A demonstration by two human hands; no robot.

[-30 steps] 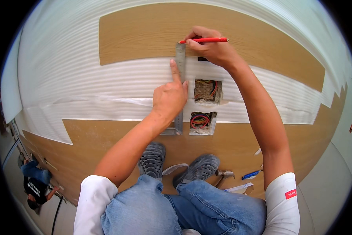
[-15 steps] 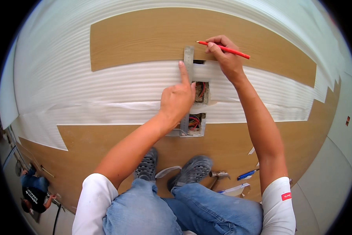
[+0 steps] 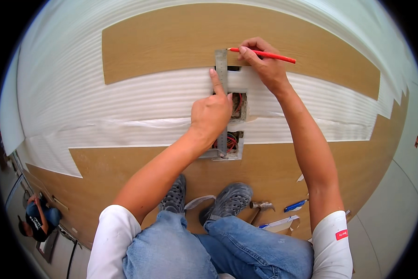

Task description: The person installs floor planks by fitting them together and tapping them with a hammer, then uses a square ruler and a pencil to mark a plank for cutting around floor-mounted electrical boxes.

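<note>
While the left hand (image 3: 212, 111) lies over the ruler (image 3: 221, 63), its index finger stretches along the left edge and its thumb sits by the right edge, well apart from the index; the other fingers are curled, and whether they grip the metal cannot be told. Right of the ruler's far end, the right hand (image 3: 267, 65) has thumb and fingers clamped on a red pencil (image 3: 276, 56), whose tip is just beside that end, over the plank (image 3: 162, 39). The plank lies under the ruler's far end, white underlay (image 3: 139, 100) under its middle. Wires (image 3: 231, 142) show in a hole just right of its near end. Farther to the right of that end, past the shoes (image 3: 232, 200), lie a hammer (image 3: 263, 205) and a blue knife (image 3: 295, 205).
</note>
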